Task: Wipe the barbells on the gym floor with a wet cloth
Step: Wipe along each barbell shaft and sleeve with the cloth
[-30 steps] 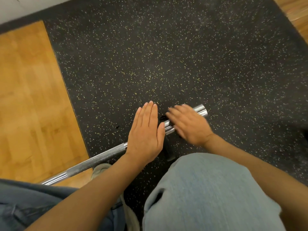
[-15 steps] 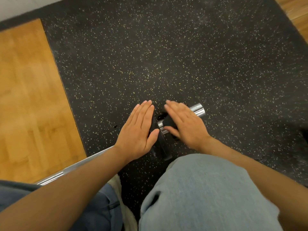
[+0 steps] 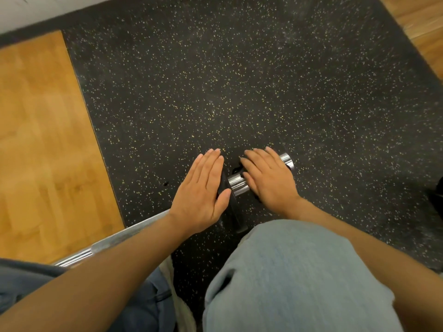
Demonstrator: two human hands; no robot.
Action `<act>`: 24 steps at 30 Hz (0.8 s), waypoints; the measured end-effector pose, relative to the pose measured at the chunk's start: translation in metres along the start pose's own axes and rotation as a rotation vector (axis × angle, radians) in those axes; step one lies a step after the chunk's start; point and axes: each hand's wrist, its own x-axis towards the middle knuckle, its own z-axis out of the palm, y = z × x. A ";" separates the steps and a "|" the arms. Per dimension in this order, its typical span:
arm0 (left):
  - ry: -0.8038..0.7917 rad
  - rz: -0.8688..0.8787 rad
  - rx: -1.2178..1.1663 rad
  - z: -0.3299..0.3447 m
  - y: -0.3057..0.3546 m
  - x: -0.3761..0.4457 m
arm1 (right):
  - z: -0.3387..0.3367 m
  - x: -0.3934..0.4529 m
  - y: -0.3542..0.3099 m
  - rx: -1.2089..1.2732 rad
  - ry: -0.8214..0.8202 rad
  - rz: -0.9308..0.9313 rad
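Fingers on your left hand (image 3: pixel 202 188) are straight and held together, palm flat against the left face of a small black plate (image 3: pixel 231 212) that stands on edge on the barbell (image 3: pixel 236 184); nothing is gripped, thumb rests on the plate's rim. Fingers of your right hand (image 3: pixel 268 180) are extended and slightly spread, laid palm-down over the chrome sleeve, not curled around it. Something dark shows under that palm, by the fingertips and at the sleeve end; can't tell what it is, or whether it's a cloth.

Barbell lies on the black speckled rubber floor (image 3: pixel 239 80), running diagonally from lower left up to the right. Sleeve tip pokes out just past your right hand's fingers. Short bare chrome section is visible between your two hands. Shaft continues under your left forearm and reappears at lower left, where it crosses onto the wood flooring (image 3: pixel 43 140).

Your right knee in light blue denim (image 3: pixel 299 279) is just below the plate, touching or nearly so. Darker trouser leg (image 3: pixel 28 279) sits at lower left.
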 end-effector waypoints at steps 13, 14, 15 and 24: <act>0.037 -0.022 -0.045 0.006 0.004 0.000 | 0.000 -0.008 0.021 -0.036 -0.028 -0.058; 0.035 -0.033 -0.053 0.006 0.006 -0.001 | -0.001 -0.010 0.025 -0.034 -0.034 0.011; 0.035 -0.046 -0.061 0.006 0.007 -0.001 | -0.003 -0.010 0.022 -0.029 -0.024 0.093; -0.003 -0.049 -0.062 0.004 0.003 0.002 | -0.001 -0.006 -0.018 0.028 -0.072 -0.096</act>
